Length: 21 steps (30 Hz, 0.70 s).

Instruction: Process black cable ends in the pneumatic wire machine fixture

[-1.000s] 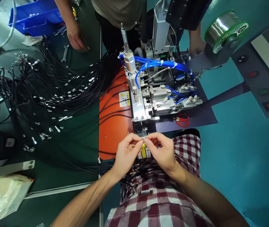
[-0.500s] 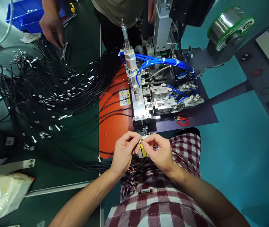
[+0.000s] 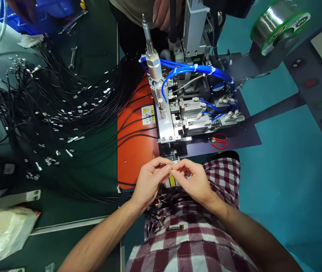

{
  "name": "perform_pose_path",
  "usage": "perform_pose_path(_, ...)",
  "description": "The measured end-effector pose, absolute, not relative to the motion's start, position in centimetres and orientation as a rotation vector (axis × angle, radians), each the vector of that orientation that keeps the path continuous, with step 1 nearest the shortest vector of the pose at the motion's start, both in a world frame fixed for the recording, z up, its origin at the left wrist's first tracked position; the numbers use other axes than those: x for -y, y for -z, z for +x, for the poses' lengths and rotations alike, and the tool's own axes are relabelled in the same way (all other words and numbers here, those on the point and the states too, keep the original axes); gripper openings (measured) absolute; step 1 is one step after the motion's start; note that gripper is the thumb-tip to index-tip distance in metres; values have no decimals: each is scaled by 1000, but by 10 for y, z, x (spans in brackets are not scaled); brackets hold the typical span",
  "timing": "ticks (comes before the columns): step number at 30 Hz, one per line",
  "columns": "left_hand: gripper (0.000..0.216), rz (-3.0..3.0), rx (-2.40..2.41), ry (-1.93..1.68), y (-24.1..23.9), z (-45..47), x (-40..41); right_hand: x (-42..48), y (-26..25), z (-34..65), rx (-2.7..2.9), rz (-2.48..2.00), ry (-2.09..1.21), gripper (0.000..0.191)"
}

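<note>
My left hand [image 3: 150, 184] and my right hand [image 3: 194, 184] meet fingertip to fingertip in front of the machine [image 3: 166, 126]. Both are closed in a pinch on thin wires [image 3: 174, 164], mostly hidden by the fingers. Just beneath the hands shows a yellow and white label [image 3: 172, 180]. Below my left hand, bare coloured wire ends [image 3: 160, 201] of several black cables [image 3: 112, 198] hang near my checked apron [image 3: 194, 245]. More black cables cross the orange plate [image 3: 138, 158] to the machine's front block.
A large heap of black cables [image 3: 73, 109] with metal ends spreads over the green table at left. A wrench [image 3: 73, 56], blue bin [image 3: 50, 11] and plastic bag [image 3: 8, 234] lie around it. Red-handled scissors [image 3: 219, 141] and a solder wire spool [image 3: 276, 26] are right. A co-worker's hand [image 3: 162, 13] is behind the machine.
My fingertips have drawn closer together, and less of the wires shows between them. The co-worker's hand near the wrench has lifted away towards the blue bin. The view has shifted slightly.
</note>
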<state>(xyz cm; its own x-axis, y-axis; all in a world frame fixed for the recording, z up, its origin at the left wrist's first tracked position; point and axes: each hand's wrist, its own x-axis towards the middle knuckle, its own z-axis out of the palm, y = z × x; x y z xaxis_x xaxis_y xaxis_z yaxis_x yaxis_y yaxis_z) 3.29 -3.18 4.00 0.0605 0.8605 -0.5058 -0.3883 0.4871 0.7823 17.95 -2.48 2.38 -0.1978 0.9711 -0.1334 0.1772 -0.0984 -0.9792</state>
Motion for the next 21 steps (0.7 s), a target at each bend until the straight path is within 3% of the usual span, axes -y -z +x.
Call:
perform_pose_path(8,21,542,-1154,-1006,-40,34,32,16,-30,186,1292,-1299,-1495,15)
perform_pose_path(21,17,615,-1179,-959,-35,31,35,19,-24,182,1473,-1263,-1231,6)
